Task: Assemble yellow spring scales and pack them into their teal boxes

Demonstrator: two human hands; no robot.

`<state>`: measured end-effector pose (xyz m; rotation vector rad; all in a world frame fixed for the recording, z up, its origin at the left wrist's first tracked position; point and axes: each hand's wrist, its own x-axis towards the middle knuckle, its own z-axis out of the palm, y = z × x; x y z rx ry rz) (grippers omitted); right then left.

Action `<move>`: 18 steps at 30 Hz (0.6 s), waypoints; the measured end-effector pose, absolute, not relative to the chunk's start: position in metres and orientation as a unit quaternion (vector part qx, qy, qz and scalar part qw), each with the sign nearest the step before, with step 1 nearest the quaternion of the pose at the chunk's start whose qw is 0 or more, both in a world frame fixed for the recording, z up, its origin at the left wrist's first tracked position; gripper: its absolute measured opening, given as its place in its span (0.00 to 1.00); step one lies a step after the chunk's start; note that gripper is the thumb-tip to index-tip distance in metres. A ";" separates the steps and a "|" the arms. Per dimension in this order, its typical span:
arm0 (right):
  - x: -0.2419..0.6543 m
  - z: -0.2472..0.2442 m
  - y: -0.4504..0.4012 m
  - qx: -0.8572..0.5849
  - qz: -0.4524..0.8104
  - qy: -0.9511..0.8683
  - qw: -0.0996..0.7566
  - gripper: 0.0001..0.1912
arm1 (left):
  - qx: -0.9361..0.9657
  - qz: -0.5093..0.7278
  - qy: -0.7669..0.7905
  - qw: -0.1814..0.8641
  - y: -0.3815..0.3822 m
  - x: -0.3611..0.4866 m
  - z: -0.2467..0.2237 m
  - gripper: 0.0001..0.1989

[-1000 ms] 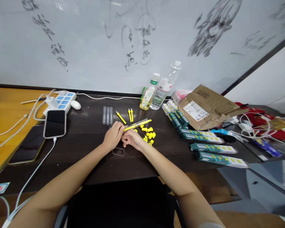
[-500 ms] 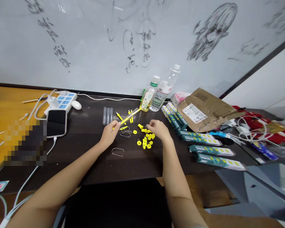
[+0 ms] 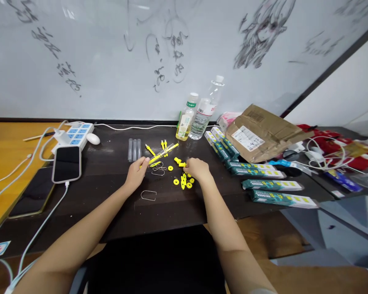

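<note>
My left hand [image 3: 136, 175] is closed on one end of a clear plastic tube with a yellow rod [image 3: 162, 153] in it, tilted up to the right. My right hand [image 3: 198, 168] reaches down to a pile of small yellow plastic parts [image 3: 183, 182], its fingers drawn together. Whatever they pinch is hidden. A yellow ring [image 3: 170, 168] lies between the hands. Beneath the held tube are bent metal wire hooks [image 3: 158, 170], and a separate wire loop [image 3: 149, 196] lies nearer me. Behind the left hand are several yellow rods [image 3: 150, 150] and clear tubes [image 3: 135, 150].
Two bottles, a tea bottle [image 3: 185, 122] and a water bottle [image 3: 204, 118], stand by the whiteboard [image 3: 110, 61]. Several green boxes [image 3: 272, 185] and a cardboard package [image 3: 248, 139] lie right. Left are a power strip [image 3: 79, 132], a mouse [image 3: 93, 139] and a charging phone [image 3: 66, 164].
My right hand has lowered slightly into the yellow parts. My left hand still holds the tube, whose outer end is lower and farther from the tea bottle. The camera view has shifted.
</note>
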<state>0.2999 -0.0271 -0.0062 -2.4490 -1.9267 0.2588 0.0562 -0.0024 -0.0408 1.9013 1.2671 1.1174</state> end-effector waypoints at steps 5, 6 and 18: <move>0.310 -0.004 -0.024 -0.736 0.116 -0.636 0.202 0.07 | 0.709 0.421 0.477 0.303 0.000 0.054 -0.043 0.23; 0.312 -0.004 -0.022 -0.703 0.147 -0.635 0.283 0.09 | 0.705 0.423 0.478 0.308 0.001 0.053 -0.044 0.23; 0.309 -0.003 -0.019 -0.469 0.422 -0.556 0.541 0.10 | 0.700 0.438 0.464 0.320 0.002 0.053 -0.044 0.25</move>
